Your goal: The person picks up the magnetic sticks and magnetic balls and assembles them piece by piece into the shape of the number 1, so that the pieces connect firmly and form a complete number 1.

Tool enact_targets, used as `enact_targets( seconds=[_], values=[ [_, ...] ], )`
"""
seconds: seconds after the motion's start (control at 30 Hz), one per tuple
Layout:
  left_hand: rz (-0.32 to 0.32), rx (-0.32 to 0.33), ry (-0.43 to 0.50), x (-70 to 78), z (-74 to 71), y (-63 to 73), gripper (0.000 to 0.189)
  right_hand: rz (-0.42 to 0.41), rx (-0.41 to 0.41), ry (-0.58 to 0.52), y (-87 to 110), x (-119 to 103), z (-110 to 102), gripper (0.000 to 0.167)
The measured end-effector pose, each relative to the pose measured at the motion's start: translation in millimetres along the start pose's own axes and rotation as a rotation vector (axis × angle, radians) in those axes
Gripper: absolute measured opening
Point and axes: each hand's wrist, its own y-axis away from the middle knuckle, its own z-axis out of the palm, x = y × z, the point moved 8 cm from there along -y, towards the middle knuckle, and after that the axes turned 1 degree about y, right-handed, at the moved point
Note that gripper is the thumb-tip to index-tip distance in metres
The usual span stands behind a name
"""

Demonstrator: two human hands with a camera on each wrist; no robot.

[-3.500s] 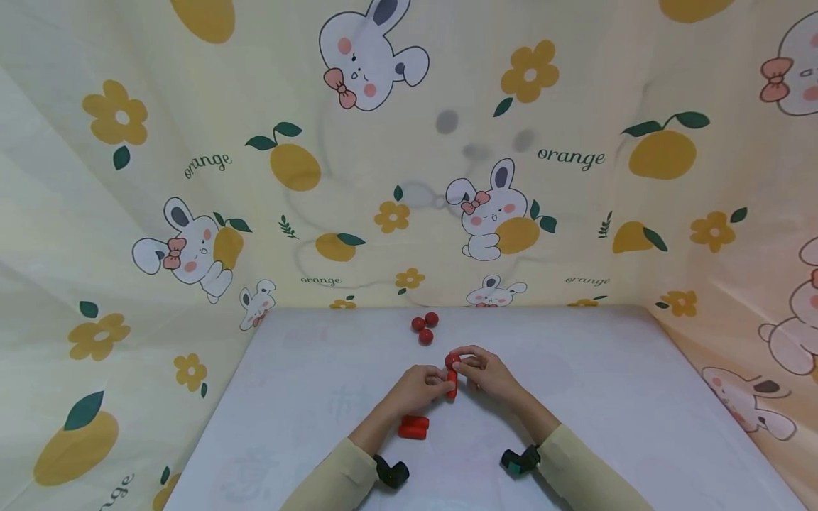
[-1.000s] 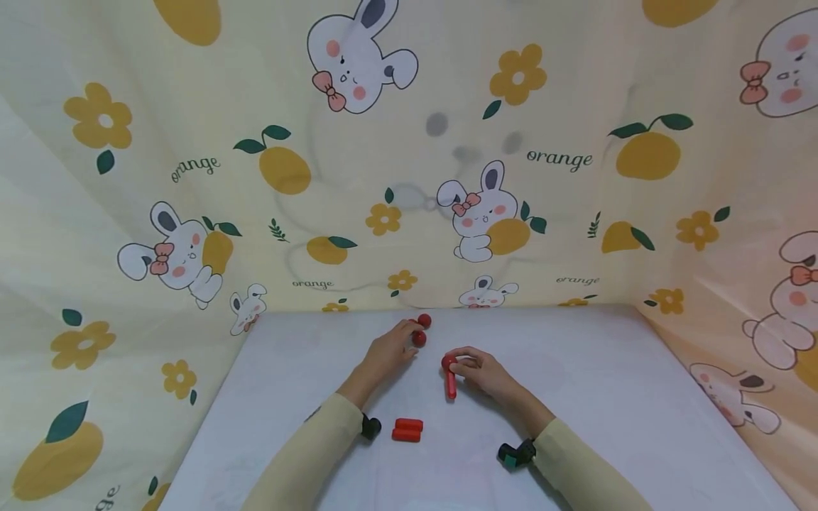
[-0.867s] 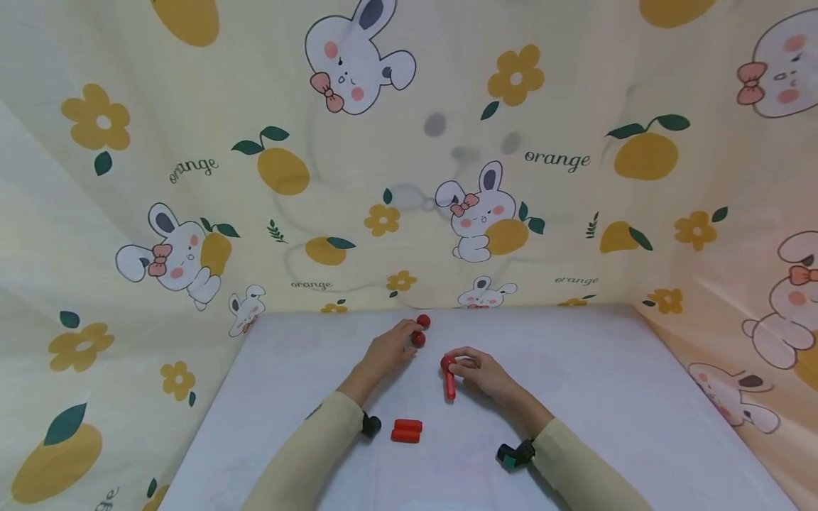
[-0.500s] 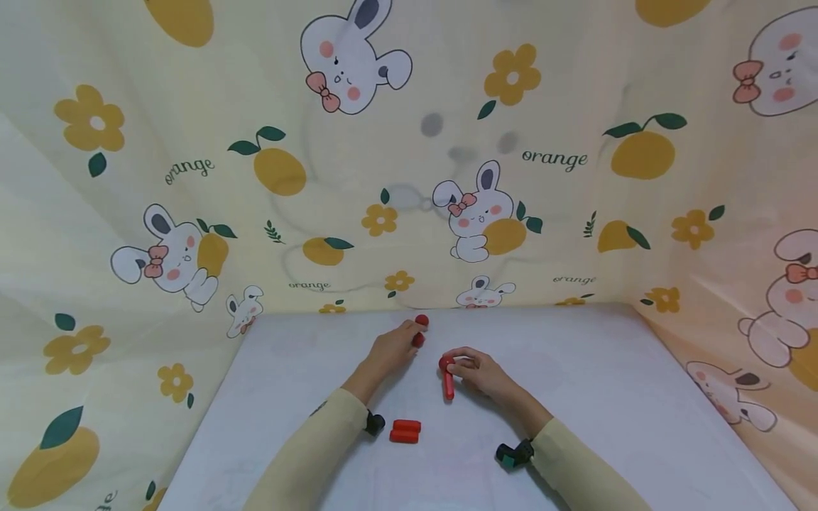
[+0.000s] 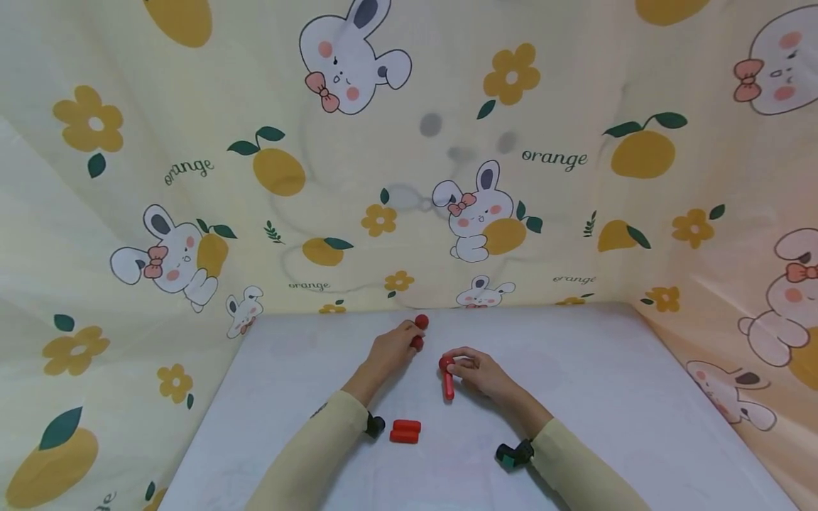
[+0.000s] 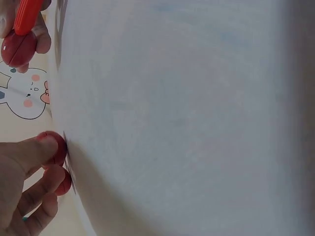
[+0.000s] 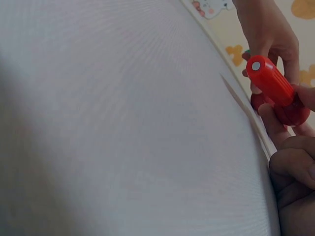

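My right hand (image 5: 479, 370) pinches a red ball (image 5: 445, 363) near the table's middle. A red ribbed rod (image 5: 449, 387) extends from that ball toward me; in the right wrist view the rod (image 7: 270, 78) shows a small silvery disc in its free end. Farther back, my left hand (image 5: 392, 352) holds a second red ball (image 5: 417, 343) between thumb and fingers; the left wrist view shows the thumb on this ball (image 6: 57, 149). Just beyond the fingers lies another red ball (image 5: 422, 321). The left fingers cover part of the space between these balls.
Two more red rods (image 5: 405, 431) lie side by side on the white table (image 5: 543, 341), nearer to me than the hands. A printed curtain (image 5: 358, 199) stands along the back and sides. Each wrist wears a black camera (image 5: 514, 455).
My left hand has left the rod, reached back to the group of balls and taken hold of one, shifting it slightly toward me. The right hand keeps its hold on its ball with the rod.
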Motion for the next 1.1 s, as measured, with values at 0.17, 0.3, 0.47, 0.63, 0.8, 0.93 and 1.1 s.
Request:
enact_targets(
  seconds=[0.17, 0.3, 0.47, 0.63, 0.8, 0.93, 1.1],
  values=[
    [-0.029, -0.018, 0.044, -2.7, 2.8, 3.4, 0.044, 0.002, -0.005, -0.003, 0.8, -0.5, 0.8, 0.044],
    [-0.058, -0.012, 0.143, -7.9, 5.9, 10.4, 0.04, -0.004, -0.013, 0.002, 0.7, -1.3, 1.9, 0.045],
    [-0.114, 0.008, 0.3, -15.8, 9.9, 23.7, 0.034, -0.011, 0.002, 0.034, -0.4, -1.1, 0.6, 0.043],
    [-0.145, 0.045, 0.391, -17.0, 5.6, 34.8, 0.032, 0.009, 0.027, 0.04, -1.8, 1.2, -1.2, 0.042],
    [-0.176, 0.046, 0.479, -17.3, 3.5, 45.3, 0.029, -0.001, 0.022, 0.043, -1.8, 0.3, -0.3, 0.042],
    [-0.175, 0.028, 0.521, -17.5, 6.1, 52.1, 0.027, 0.0, 0.017, 0.041, -1.1, 0.1, 0.2, 0.043],
    [-0.162, 0.009, 0.559, -16.2, 8.6, 59.0, 0.026, -0.004, 0.019, 0.031, -2.0, 1.4, -1.1, 0.044]
  ],
)
